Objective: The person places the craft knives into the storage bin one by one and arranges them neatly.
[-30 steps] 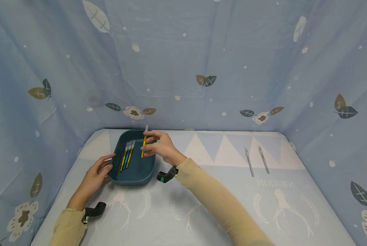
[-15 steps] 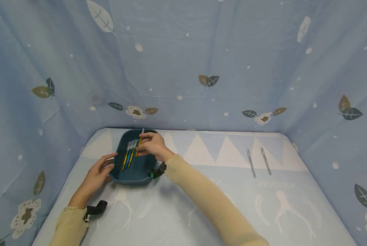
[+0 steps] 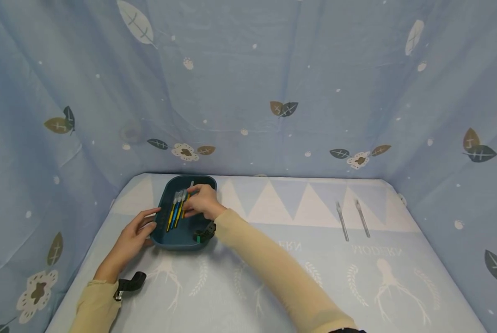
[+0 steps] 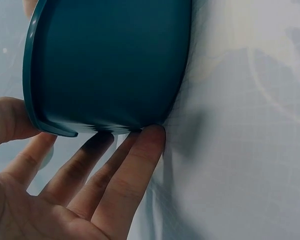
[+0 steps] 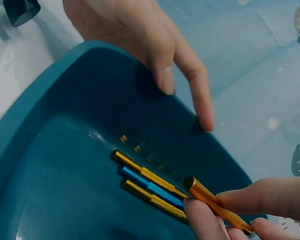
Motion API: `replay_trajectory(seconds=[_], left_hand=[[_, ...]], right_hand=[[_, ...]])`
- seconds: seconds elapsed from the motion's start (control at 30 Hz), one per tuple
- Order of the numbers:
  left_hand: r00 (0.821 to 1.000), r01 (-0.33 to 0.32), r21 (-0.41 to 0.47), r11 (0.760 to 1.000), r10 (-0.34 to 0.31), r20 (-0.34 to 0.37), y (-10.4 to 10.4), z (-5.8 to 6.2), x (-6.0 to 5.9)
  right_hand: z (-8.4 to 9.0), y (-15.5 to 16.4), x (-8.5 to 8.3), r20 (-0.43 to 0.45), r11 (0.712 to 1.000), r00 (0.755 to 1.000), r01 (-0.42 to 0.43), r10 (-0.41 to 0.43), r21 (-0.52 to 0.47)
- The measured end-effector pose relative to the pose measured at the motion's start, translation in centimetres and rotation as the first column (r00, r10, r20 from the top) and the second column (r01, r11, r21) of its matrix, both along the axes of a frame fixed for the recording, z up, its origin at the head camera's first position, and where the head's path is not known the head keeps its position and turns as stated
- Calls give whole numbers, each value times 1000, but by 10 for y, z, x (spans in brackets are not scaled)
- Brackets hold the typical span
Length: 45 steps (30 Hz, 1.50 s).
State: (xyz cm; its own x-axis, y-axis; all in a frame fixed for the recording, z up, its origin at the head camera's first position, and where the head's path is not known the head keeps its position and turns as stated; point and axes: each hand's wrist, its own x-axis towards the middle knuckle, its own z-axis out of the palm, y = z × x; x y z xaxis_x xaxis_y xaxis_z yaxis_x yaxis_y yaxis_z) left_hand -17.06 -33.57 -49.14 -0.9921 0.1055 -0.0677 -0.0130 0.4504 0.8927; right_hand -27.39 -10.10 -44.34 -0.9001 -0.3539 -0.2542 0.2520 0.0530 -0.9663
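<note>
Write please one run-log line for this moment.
right hand: pinches orange craft knife over teal tray | left hand: touches tray wall | tray: three knives | table: two knives

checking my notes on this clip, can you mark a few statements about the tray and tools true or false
1. The right hand pinches an orange-handled tool over the teal tray. True.
2. The tray is empty. False: three tools lie inside it.
3. The left hand rests against the tray's side. True.
4. Two metal tools lie in the tray. False: they lie on the cloth, far right of it.
</note>
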Motion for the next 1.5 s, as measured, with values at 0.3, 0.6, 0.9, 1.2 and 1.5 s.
replay_trajectory(seconds=[0.3, 0.6, 0.9, 1.2, 1.5], left_hand=[[1000, -3, 3, 1000, 3, -2, 1, 1, 1], [1000, -5, 13, 1000, 5, -6, 1, 3, 2], [1000, -7, 13, 1000, 7, 0, 3, 3, 2], [1000, -7, 9, 1000, 7, -9, 3, 2, 0], [1000, -20, -1, 1000, 20, -6, 0, 0, 0]], right_hand=[[-4, -14, -1, 1, 994, 998, 60, -60, 89], [-9, -18, -3, 41, 998, 999, 5, -7, 69], [-18, -17, -5, 81, 998, 997, -16, 11, 66], [-21, -20, -7, 70, 995, 997, 5, -12, 101], [-13, -22, 0, 11, 989, 1000, 0, -1, 146]])
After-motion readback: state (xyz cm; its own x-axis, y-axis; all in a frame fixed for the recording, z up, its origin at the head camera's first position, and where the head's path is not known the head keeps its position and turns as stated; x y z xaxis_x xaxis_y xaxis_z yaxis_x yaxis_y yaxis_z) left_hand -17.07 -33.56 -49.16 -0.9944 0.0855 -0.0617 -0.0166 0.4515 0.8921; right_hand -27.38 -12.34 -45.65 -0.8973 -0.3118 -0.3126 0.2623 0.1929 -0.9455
